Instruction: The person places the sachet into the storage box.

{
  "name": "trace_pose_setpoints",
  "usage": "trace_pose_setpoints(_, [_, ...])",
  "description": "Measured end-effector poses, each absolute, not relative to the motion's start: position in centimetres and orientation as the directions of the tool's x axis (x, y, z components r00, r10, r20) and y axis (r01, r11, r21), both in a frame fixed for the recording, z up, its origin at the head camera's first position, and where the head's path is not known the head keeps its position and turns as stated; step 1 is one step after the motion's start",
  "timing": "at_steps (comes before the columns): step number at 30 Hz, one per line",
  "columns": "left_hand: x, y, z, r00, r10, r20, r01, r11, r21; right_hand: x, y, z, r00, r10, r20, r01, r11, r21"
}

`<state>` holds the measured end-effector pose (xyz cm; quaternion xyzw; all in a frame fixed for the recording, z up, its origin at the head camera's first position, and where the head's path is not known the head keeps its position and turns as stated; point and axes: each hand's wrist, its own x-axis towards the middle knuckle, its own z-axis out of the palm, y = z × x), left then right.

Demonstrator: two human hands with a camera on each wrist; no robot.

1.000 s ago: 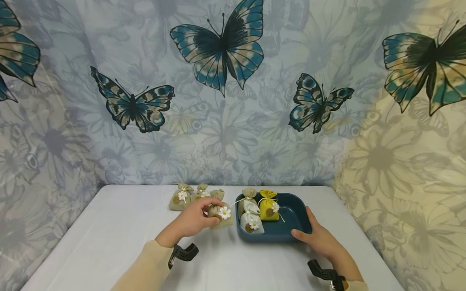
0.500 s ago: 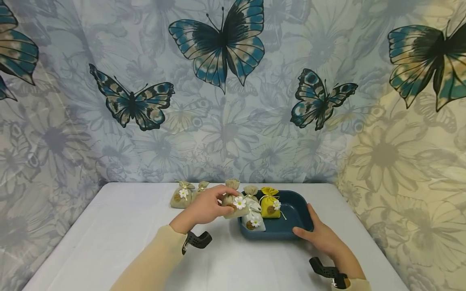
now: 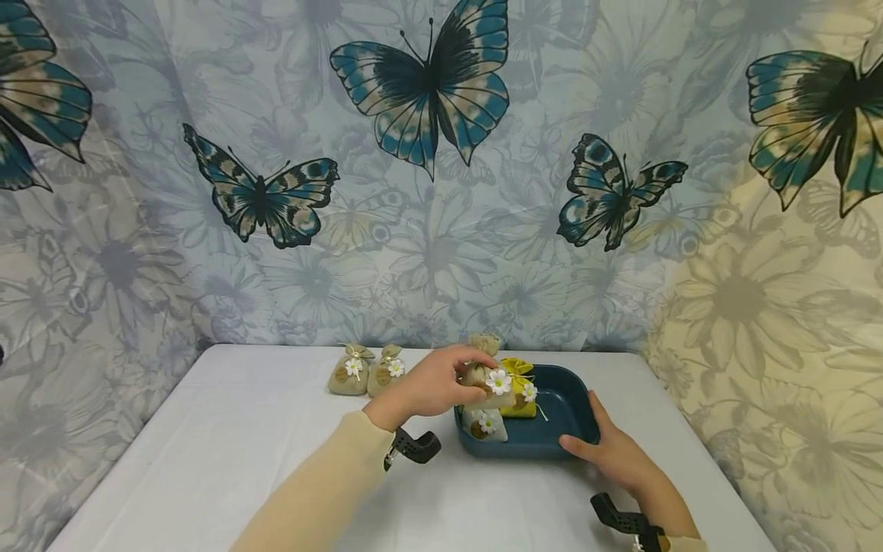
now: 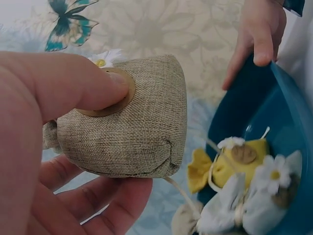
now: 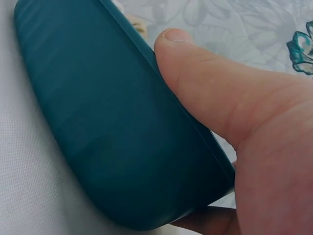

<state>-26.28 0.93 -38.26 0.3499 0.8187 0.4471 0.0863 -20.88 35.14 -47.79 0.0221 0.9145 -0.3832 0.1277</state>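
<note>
My left hand (image 3: 440, 382) pinches a beige cloth sachet (image 4: 146, 112) with a white daisy and a round brown tag. In the left wrist view the thumb presses on the tag, and the fingers support the sachet from the other side. It hangs over the left part of a dark teal tray (image 3: 562, 406). Inside the tray lie a yellow sachet (image 3: 517, 408) and a white sachet (image 3: 491, 429). Another beige sachet (image 4: 184, 219) is mostly hidden behind the white one. At the tray's right end, my right hand (image 3: 617, 452) grips the wall, thumb on the rim.
Two more beige sachets (image 3: 347, 377) with daisies stand side by side at the back left of the white table (image 3: 228, 429). Behind the table's far edge rises a cloth backdrop (image 3: 441, 268) printed with butterflies and flowers.
My left hand has carried the beige sachet rightward, from beside the tray to above its left part, uncovering the sachets at the back left. The right hand keeps its grip on the tray.
</note>
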Motion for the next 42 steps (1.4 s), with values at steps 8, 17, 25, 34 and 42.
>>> trace_pose_setpoints(8, [-26.5, 4.2, -38.5, -0.725, 0.670, 0.159, 0.480, 0.327, 0.814, -20.9, 35.1, -47.7, -0.966, -0.057, -0.253, 0.144, 0.694, -0.706])
trace_pose_setpoints(17, [-26.8, 8.3, -40.7, -0.745, 0.651, 0.143, 0.392, 0.255, 0.884, -20.8, 35.5, -47.8, -0.964, -0.069, -0.257, 0.142, 0.683, -0.717])
trace_pose_setpoints(25, [-26.5, 11.2, -42.8, -0.778, 0.620, 0.102, 0.391, 0.350, 0.851, -20.7, 35.5, -47.9, -0.967, -0.084, -0.241, 0.122, 0.676, -0.727])
trace_pose_setpoints(34, [-26.8, 12.0, -44.7, -0.763, 0.628, 0.151, 0.459, 0.364, 0.811, -20.8, 35.1, -48.0, -0.970, -0.083, -0.229, 0.116, 0.668, -0.735])
trace_pose_setpoints(42, [-27.0, 12.8, -46.0, -0.781, 0.615, 0.109, 0.453, 0.438, 0.777, -20.8, 35.2, -48.0, -0.974, -0.075, -0.212, 0.100, 0.699, -0.708])
